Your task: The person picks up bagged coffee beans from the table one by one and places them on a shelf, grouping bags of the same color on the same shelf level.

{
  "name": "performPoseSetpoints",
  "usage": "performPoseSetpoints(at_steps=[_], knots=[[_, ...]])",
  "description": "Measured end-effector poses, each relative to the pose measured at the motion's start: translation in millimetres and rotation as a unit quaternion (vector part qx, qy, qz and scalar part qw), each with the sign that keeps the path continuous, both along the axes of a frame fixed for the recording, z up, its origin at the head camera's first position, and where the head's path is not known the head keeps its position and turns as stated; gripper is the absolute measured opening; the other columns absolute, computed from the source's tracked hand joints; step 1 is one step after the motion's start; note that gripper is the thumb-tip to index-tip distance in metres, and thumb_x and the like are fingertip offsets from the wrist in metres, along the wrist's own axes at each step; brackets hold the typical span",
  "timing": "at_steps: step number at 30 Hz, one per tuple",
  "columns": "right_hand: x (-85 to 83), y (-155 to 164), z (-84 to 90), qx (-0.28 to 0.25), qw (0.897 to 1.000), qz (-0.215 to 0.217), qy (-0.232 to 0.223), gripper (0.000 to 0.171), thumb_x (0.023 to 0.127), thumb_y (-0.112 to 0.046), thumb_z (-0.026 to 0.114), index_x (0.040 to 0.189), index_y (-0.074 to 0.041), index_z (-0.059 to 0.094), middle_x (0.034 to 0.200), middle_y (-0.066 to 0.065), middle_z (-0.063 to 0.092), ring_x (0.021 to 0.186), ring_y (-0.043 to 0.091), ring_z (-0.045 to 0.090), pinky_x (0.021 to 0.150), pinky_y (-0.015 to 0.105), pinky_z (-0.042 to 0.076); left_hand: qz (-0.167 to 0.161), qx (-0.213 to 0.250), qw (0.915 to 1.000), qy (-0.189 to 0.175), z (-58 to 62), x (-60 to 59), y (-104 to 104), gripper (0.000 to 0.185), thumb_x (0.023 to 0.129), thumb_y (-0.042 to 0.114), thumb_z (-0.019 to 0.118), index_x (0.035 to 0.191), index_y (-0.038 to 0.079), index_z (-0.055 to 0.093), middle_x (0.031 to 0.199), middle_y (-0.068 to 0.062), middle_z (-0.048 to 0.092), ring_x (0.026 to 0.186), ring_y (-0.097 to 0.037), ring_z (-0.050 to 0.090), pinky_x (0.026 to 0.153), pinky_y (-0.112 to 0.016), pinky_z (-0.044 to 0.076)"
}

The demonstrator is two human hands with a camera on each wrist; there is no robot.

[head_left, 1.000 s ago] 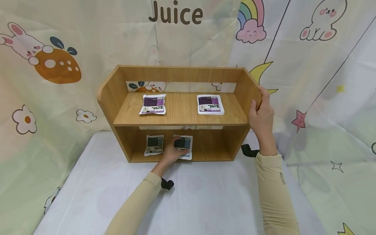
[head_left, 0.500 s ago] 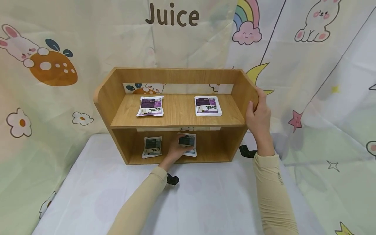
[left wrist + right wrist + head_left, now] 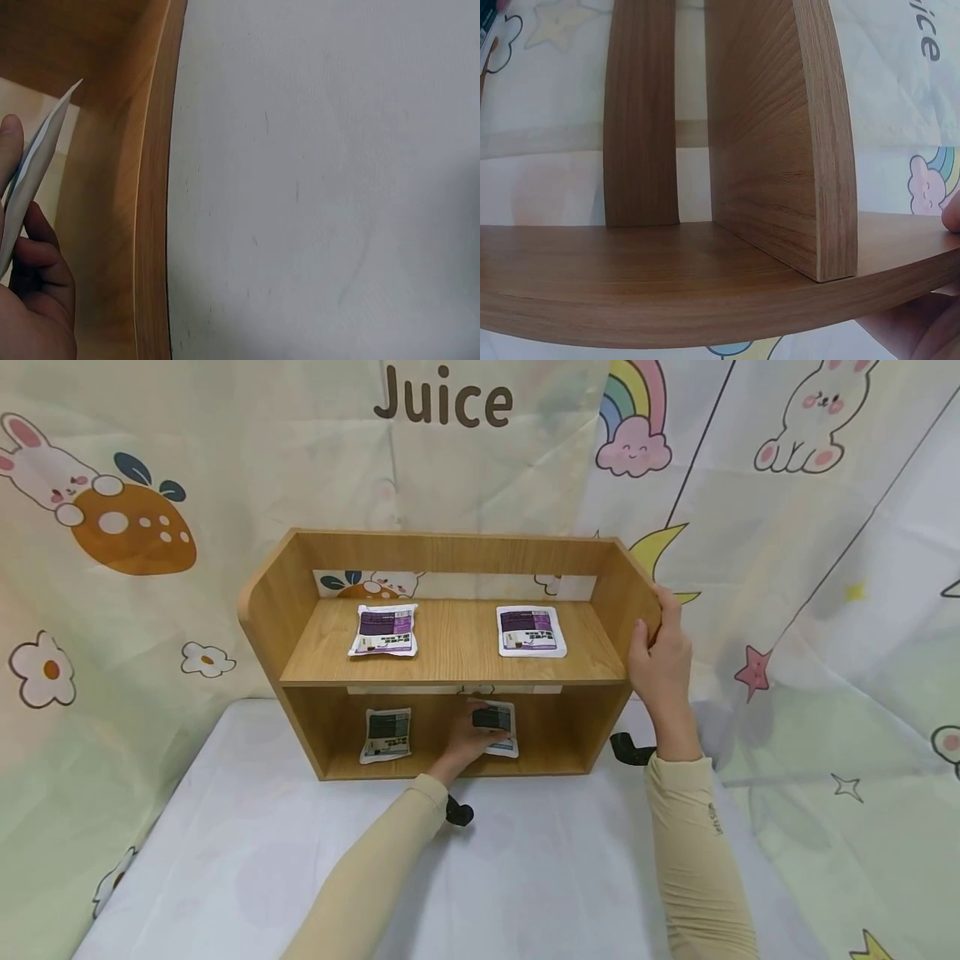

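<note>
My left hand (image 3: 465, 739) reaches into the lower level of a wooden two-level shelf (image 3: 457, 647) and pinches a flat white packet with a dark teal label (image 3: 504, 718). In the left wrist view the packet (image 3: 41, 154) is tilted and seen edge-on, with thumb and curled fingers on opposite faces. A similar packet with a dark green label (image 3: 387, 735) leans to its left on the same level. My right hand (image 3: 663, 664) grips the shelf's right side panel near its front edge. In the right wrist view only parts of this hand (image 3: 915, 326) show, at the panel's edge.
Two purple-labelled packets lie on the upper level, one at left (image 3: 384, 631) and one at right (image 3: 531, 632). The shelf stands at the back of a white-covered table (image 3: 540, 860), before a printed cloth backdrop (image 3: 480, 468). Black pieces sit at both wrists.
My left hand has moved the teal-labelled packet to the right along the lower level, away from the green-labelled one. The right hand keeps its grip on the side panel.
</note>
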State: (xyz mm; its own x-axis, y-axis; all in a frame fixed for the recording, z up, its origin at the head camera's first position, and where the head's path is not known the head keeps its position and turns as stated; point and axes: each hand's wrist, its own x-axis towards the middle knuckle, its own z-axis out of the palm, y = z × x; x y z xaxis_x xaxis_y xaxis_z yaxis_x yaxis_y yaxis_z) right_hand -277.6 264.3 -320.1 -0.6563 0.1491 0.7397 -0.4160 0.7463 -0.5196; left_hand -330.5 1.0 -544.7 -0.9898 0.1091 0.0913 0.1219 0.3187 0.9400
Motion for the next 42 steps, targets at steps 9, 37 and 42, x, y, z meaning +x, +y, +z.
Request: performPoseSetpoints(at_steps=[9,37,42], knots=[[0.2,0.0,-1.7,0.002,1.000,0.000,0.004,0.048,0.100,-0.017,0.046,0.145,-0.028,0.035,0.132,0.013,0.056,0.110,0.034,0.061,0.088,0.052,0.050,-0.012,-0.043,0.9989,0.013,-1.2,-6.1,15.6,0.073,0.076,0.029,0.084,0.136,0.011,0.047,0.145,-0.007,0.039,0.128,-0.023,0.040,0.105,-0.037,0.036],[-0.1,0.8,1.9,0.006,1.000,-0.001,-0.005,0.049,0.100,-0.017,0.046,0.146,-0.030,0.034,0.133,0.013,0.056,0.112,0.032,0.060,0.089,0.051,0.049,-0.047,-0.076,0.9941,-0.062,10.7,-8.3,41.2,0.079,0.078,0.031,0.082,0.143,0.011,0.041,0.137,-0.012,0.046,0.119,-0.027,0.047,0.100,-0.039,0.041],[0.7,0.5,1.0,0.003,1.000,-0.001,-0.010,0.049,0.100,-0.017,0.046,0.146,-0.030,0.034,0.133,0.014,0.055,0.112,0.033,0.060,0.089,0.052,0.049,-0.062,-0.094,0.9919,-0.059,11.0,-8.7,38.4,0.080,0.079,0.030,0.081,0.144,0.010,0.039,0.136,-0.012,0.045,0.120,-0.027,0.046,0.101,-0.040,0.040]])
